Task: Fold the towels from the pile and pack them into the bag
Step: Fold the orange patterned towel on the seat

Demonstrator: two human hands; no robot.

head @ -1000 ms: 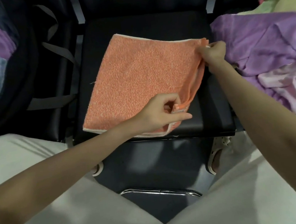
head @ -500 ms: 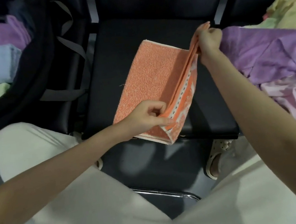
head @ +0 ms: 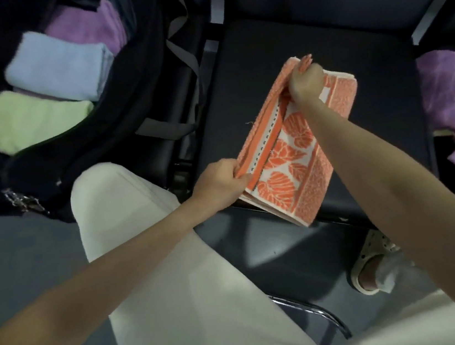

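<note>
the orange towel lies folded on the black seat, its near end over the front edge. my left hand pinches the near corner, my right hand grips the far corner. further left, the open bag holds folded towels.

A seated person, seen from above, with both forearms bare and no sleeves, watch or rings in sight, wears loose off-white fabric trousers. One foot shows a pale grey sock inside a cream perforated clog-style sandal.
</note>
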